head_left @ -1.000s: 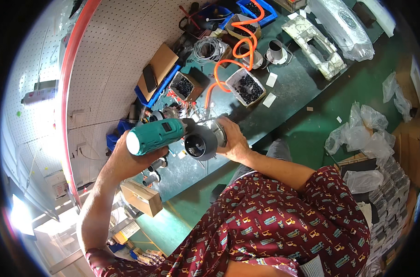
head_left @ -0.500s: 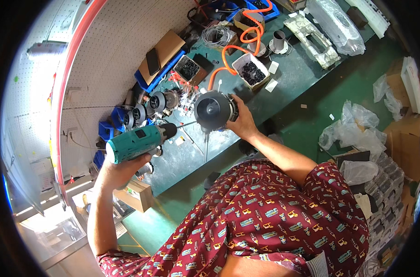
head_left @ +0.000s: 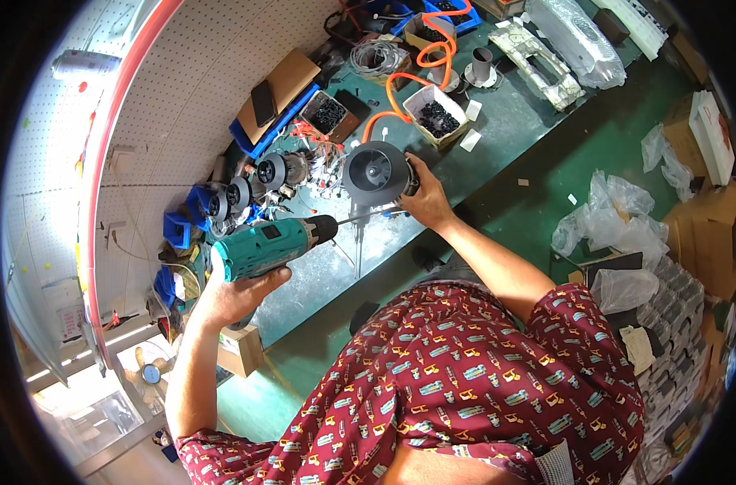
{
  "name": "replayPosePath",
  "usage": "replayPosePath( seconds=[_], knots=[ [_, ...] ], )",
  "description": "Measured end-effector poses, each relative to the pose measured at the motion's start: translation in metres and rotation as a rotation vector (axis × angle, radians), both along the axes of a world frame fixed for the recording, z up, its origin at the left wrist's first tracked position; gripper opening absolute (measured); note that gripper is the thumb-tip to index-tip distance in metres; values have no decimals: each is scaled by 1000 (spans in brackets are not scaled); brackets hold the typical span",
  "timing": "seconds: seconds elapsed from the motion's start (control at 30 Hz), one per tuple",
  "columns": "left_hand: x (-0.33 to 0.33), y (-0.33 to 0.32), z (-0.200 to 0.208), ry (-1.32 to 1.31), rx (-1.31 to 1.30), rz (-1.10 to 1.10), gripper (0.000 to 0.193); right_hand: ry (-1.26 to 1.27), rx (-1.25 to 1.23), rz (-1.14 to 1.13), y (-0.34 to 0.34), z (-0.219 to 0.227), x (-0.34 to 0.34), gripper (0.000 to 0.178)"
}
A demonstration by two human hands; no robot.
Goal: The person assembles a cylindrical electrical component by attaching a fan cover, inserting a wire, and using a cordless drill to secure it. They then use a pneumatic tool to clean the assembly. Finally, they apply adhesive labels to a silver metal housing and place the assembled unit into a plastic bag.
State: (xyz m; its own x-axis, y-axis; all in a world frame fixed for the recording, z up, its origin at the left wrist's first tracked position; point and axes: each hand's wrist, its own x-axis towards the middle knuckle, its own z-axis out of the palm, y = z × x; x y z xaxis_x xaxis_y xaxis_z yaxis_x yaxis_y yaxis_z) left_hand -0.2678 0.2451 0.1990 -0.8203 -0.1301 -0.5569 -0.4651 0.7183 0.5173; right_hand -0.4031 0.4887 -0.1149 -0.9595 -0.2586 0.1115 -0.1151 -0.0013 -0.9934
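Observation:
My left hand [head_left: 240, 299] is wrapped round a teal cordless drill [head_left: 263, 245]. Its long thin bit [head_left: 368, 214] points right and reaches the near side of a dark round fan wheel with a motor housing [head_left: 376, 174]. Whether the tip touches a screw cannot be made out. My right hand [head_left: 429, 199] grips that fan motor by its right side, above the bench [head_left: 303, 303]. The wheel's hollow, hubbed face is turned upward. Left of it, several similar fan motors [head_left: 272, 171] lie among tangled wires [head_left: 326, 166].
Boxes of small black parts [head_left: 438, 118] stand farther back, beside an orange coiled hose [head_left: 398, 79]. A phone [head_left: 263, 105] lies on cardboard in a blue bin. Plastic bags [head_left: 618, 214] lie at the right. A cardboard box [head_left: 240, 352] sits by the bench's near-left end.
The drill has moved right, taking its bit from the wheel's left edge to its near side. My right hand has tilted the fan motor, showing more of the wheel's inside.

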Motion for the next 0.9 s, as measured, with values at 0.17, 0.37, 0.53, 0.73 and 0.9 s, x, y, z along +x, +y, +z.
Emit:
replayPosePath(
  seconds=[0.17,0.37,0.53,0.73,0.9],
  knots=[
    [-3,-3,-5,39,-23,-84,45,16,-17,-1,1,0,-2,80],
    [-43,11,19,0,-108,-316,38,-36,160,44,4,15,-2,77],
    [-70,33,37,92,-441,-470,49,-43,43,4,-2,0,-3,82],
    [-87,42,39,-16,-396,-430,53,-3,84,-29,-3,-2,-3,85],
    [-81,28,28,-30,-375,-417,53,15,99,-30,-4,-6,-2,88]
  ],
)
